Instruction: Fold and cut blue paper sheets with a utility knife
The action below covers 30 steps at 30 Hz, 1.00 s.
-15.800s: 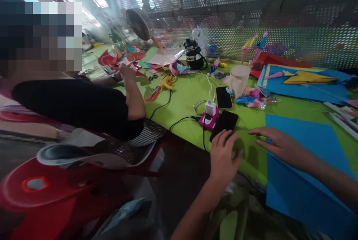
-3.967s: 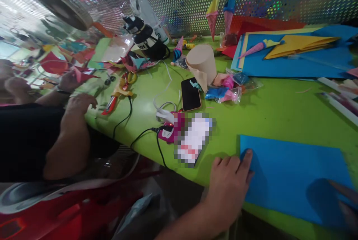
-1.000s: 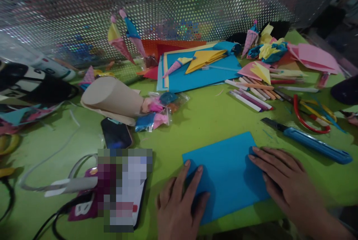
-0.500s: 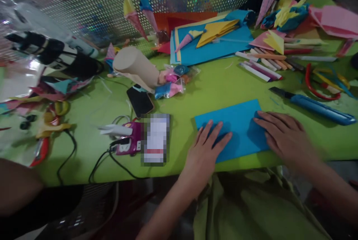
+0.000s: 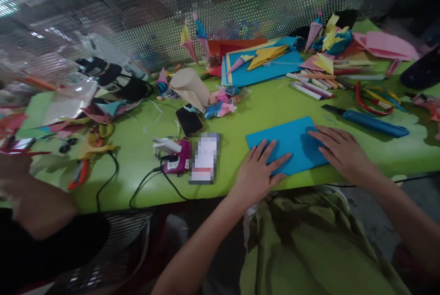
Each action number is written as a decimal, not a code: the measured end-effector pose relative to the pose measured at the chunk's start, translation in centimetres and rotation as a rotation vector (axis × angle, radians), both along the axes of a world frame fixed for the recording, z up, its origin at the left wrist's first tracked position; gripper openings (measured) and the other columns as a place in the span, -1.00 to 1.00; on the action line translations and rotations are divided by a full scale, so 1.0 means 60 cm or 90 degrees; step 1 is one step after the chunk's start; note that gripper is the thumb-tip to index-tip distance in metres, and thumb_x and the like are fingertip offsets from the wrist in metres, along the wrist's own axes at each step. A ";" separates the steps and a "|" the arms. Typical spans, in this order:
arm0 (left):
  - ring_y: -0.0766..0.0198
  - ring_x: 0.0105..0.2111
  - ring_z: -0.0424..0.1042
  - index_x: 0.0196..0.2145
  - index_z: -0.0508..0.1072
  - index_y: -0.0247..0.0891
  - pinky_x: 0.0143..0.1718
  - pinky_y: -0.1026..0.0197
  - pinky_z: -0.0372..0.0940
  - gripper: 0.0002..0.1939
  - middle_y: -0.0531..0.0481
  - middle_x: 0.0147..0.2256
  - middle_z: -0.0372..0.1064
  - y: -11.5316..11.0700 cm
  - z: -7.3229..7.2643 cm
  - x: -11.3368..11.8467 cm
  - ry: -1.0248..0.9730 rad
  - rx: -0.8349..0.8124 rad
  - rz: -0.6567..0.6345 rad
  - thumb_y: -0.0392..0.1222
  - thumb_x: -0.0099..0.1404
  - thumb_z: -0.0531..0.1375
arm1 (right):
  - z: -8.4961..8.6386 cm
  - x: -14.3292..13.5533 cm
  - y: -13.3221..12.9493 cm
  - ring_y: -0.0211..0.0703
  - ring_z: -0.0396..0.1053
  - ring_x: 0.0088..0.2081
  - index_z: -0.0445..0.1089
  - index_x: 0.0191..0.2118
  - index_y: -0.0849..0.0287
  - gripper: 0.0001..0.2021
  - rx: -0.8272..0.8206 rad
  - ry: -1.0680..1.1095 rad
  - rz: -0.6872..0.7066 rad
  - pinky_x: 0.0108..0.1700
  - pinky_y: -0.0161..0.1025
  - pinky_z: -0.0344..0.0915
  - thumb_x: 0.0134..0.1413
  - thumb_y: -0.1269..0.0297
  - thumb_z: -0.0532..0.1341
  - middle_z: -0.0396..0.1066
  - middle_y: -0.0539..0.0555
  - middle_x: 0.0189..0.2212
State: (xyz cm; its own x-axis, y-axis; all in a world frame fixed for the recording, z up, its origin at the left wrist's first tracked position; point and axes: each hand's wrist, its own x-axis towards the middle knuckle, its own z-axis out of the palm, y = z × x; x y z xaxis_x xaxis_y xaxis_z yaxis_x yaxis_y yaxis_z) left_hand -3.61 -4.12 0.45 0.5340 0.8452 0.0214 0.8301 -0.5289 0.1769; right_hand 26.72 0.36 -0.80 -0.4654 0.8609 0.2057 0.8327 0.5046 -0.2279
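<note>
A blue sheet of paper [image 5: 292,144], apparently folded into a rectangle, lies flat near the front edge of the green table. My left hand [image 5: 259,169] rests on its left part with the fingers spread. On the right end, my right hand [image 5: 343,153] lies flat, fingers stretched toward the middle. Both palms face down, and neither hand grasps anything. Just beyond my right hand is a blue utility knife [image 5: 376,123]. To the left of my left hand lies a phone with a blurred screen [image 5: 205,157].
On the green table [image 5: 261,107] are a purple power adapter [image 5: 178,160], a dark phone [image 5: 189,121], a paper roll [image 5: 190,85], a glue gun [image 5: 92,148] and several coloured sticks [image 5: 318,79]. Stacked coloured paper [image 5: 264,68] lies behind. Another person's arm [image 5: 37,194] reaches in at left.
The camera view has shifted, showing more at the left and top. Both hands stay on the blue paper in nearly the same places. The other person's arm has come further into view.
</note>
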 end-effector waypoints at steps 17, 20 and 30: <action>-0.10 0.56 -0.13 0.54 0.06 0.06 0.50 -0.29 0.04 -0.31 -0.04 0.57 -0.13 0.004 -0.007 -0.003 0.024 -0.020 0.001 0.17 0.57 0.08 | -0.059 -0.113 -0.172 0.07 0.08 0.51 -0.26 0.62 0.12 -0.24 0.058 -0.022 0.071 0.55 0.29 -0.33 0.50 0.16 0.08 0.07 0.15 0.54; -0.14 0.56 -0.10 0.51 0.14 0.08 0.49 -0.32 0.06 -0.33 -0.07 0.56 -0.11 0.005 -0.013 -0.004 0.018 -0.002 -0.008 0.26 0.56 0.03 | -0.059 -0.049 -0.170 0.10 0.17 0.48 -0.29 0.62 -0.03 -0.27 0.068 -0.040 -0.013 0.54 0.33 -0.33 0.53 0.12 0.05 0.09 0.10 0.53; -0.16 0.55 -0.08 0.51 0.14 0.10 0.47 -0.34 0.07 -0.34 -0.09 0.56 -0.08 0.003 -0.013 -0.002 0.007 0.001 -0.005 0.25 0.56 0.04 | -0.038 0.056 -0.145 0.20 0.22 0.45 -0.13 0.60 -0.04 -0.31 0.131 -0.014 -0.094 0.50 0.29 -0.05 0.51 0.06 0.06 0.21 0.16 0.48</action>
State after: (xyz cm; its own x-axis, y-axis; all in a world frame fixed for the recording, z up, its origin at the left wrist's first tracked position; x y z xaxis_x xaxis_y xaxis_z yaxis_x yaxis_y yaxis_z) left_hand -3.74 -3.91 -0.31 0.5406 0.8411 0.0165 0.8278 -0.5354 0.1675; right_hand 30.06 -8.32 -3.07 -0.3442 0.8608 0.3749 0.9043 0.4113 -0.1142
